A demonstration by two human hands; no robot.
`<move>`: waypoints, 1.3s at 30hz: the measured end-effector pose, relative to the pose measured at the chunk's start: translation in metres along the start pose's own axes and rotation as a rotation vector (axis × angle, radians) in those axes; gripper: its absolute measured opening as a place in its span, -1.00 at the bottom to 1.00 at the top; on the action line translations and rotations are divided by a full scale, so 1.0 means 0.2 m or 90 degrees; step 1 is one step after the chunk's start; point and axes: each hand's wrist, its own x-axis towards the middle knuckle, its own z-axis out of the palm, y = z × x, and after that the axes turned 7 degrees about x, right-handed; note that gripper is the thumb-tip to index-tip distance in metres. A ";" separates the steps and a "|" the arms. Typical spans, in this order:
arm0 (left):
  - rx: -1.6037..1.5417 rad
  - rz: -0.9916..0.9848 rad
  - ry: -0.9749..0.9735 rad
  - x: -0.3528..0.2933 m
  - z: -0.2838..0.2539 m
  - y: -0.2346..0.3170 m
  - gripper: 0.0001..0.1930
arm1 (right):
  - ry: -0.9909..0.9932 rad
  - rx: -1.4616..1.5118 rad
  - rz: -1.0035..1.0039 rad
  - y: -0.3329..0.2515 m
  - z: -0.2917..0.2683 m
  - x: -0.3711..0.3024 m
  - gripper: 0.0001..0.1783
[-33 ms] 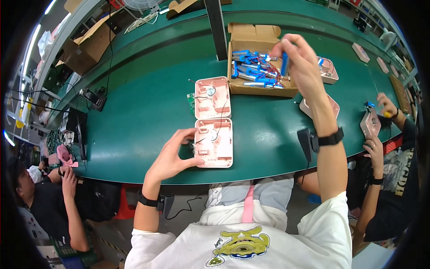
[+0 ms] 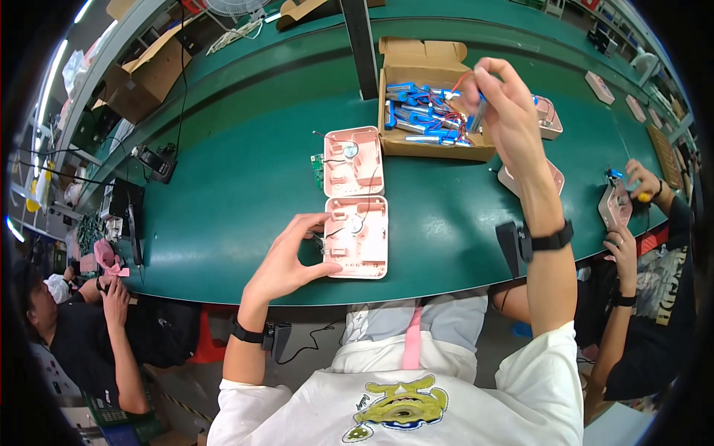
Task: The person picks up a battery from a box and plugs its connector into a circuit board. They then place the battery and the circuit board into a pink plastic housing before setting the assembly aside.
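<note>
My left hand (image 2: pixel 286 256) grips the left edge of the nearer pink plastic case half (image 2: pixel 372 249), thumb at its lower corner and fingers at its upper side. This case half lies open side up, with a round part and thin wires inside. A second pink case half (image 2: pixel 364 145) lies just beyond it, and a green circuit board (image 2: pixel 318 171) shows at its left. Raised over the right side of a cardboard box (image 2: pixel 439 152), my right hand (image 2: pixel 509 111) pinches a blue battery (image 2: pixel 478 113). A red wire loops above those fingers. Several blue wired batteries (image 2: pixel 420 115) fill the box.
More pink cases (image 2: pixel 550 119) stand right of the box, one partly behind my right forearm. A metal post (image 2: pixel 359 52) rises behind the box. At right, a co-worker's hands (image 2: pixel 621 241) hold another pink case. Another person (image 2: pixel 111 297) sits at left.
My right hand has shifted slightly right, and the battery in it has turned and tilted. The red wire now shows above the fingers. My left hand and the case barely moved.
</note>
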 end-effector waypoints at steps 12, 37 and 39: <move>0.024 0.085 0.038 0.06 0.32 0.06 -0.66 | 0.034 -0.139 0.496 0.00 0.07 -0.62 -0.82; -0.071 0.063 -0.074 0.33 0.44 0.21 -0.73 | 0.111 0.353 0.394 -0.09 0.04 -0.72 -0.77; -0.082 0.051 -0.100 0.35 0.43 0.22 -0.73 | 0.122 0.354 0.375 -0.09 0.08 -0.74 -0.77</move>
